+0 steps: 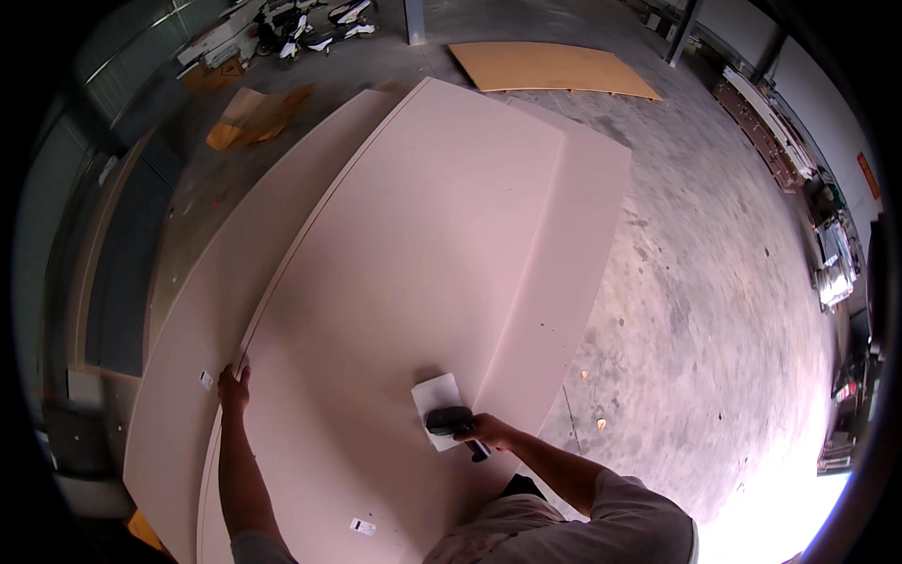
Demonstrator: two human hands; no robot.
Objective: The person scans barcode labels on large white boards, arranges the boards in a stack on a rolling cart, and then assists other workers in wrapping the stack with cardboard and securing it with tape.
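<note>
A pale panel (423,235) is stacked over a lower panel (221,282). An orange-brown board (554,69) and brown cardboard (246,115) are laid beyond. A white sheet (435,390) on the panel is partly covered by a black tool (447,420), gripped by the right hand (490,431). The panel's left edge is touched by the left hand (234,387); grip cannot be determined.

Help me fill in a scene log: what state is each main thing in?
Left hand: at the top panel's left edge; grip unclear
Right hand: closed on the black tool
Black tool: held over the white sheet
White sheet: partly covered by the tool
Top panel: lying flat
Left panel: partly covered by the top panel
Orange board: lying flat
Cardboard: creased
</note>
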